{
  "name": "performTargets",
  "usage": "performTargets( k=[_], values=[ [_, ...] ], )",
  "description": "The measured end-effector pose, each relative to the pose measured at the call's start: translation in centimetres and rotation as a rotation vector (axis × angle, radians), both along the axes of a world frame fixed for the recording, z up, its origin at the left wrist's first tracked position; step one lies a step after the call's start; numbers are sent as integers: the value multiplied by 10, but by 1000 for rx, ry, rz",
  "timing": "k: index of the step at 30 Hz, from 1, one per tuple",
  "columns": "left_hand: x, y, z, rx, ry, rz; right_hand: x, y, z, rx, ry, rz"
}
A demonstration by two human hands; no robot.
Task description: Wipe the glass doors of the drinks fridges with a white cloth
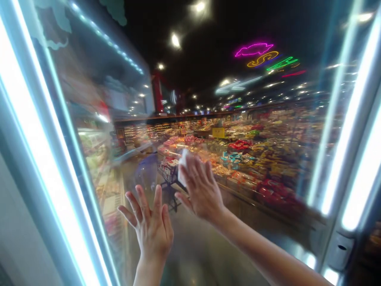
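My left hand (153, 230) is raised with its fingers spread, palm facing away and nothing in it. It appears to rest flat against a clear glass pane (196, 258). Higher and to the right, my right hand (202, 190) presses a white cloth (183, 167) toward the same pane. Most of the cloth lies hidden under the palm and fingers; only its left and top edges show. Whether it is fabric or paper I cannot tell.
Bright light strips flank the pane, with one strip (38, 151) at left and another (345, 119) at right. A metal lock fitting (339, 248) sits low on the right frame. Through the glass appear a shopping cart (168, 172), heaped packaged goods (238, 145) and neon signs (262, 57).
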State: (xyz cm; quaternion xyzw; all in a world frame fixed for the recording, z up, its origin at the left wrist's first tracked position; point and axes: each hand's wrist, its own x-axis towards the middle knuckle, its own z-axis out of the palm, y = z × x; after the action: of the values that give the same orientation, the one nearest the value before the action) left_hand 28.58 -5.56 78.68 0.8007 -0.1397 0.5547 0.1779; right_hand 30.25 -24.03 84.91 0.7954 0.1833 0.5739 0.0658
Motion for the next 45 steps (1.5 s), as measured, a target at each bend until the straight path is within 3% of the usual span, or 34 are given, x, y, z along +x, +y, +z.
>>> performTargets(
  k=[2, 3, 8, 10, 13, 15, 17, 20, 22, 23, 26, 28, 32, 34, 36, 38, 40, 45],
  values=[
    [4, 8, 10, -17, -17, -20, 2, 5, 0, -139, 4, 39],
    [6, 12, 18, -19, -22, -33, 3, 2, 8, -144, -4, 38],
    [16, 24, 65, -5, -58, -117, 9, -32, 85, 205, -93, -77],
    [18, 21, 79, -15, -67, -136, 8, -28, 86, 199, -100, -67],
    [20, 12, 86, -9, -70, -142, 5, -10, 56, -79, -24, 36],
    [22, 6, 86, 11, -82, -139, 5, -11, 47, -230, 13, 78],
    [23, 0, 86, 33, -94, -133, 6, -28, 63, -190, 2, 48],
    [24, -10, 92, 41, -118, -128, 7, -63, 106, 77, -70, -50],
    [24, -17, 97, 48, -137, -130, 5, -73, 116, 147, -86, -82],
    [24, -22, 99, 52, -145, -130, 3, -73, 113, 111, -73, -77],
    [23, -36, 105, 65, -166, -133, -3, -68, 91, -194, -5, 14],
    [22, -47, 109, 68, -175, -144, -4, -78, 91, -294, 2, 59],
    [20, -72, 123, 64, -211, -171, -3, -124, 136, -15, -47, -14],
    [18, -87, 130, 76, -236, -167, -5, -140, 145, 75, -64, -38],
    [16, -103, 134, 95, -250, -154, -8, -147, 134, -31, -50, 26],
    [15, -120, 138, 115, -255, -145, -12, -154, 118, -246, 4, 117],
    [15, -136, 143, 130, -267, -145, -13, -171, 117, -339, 17, 141],
    [12, -182, 162, 155, -333, -149, -16, -239, 166, -27, -122, 16]
  ],
)
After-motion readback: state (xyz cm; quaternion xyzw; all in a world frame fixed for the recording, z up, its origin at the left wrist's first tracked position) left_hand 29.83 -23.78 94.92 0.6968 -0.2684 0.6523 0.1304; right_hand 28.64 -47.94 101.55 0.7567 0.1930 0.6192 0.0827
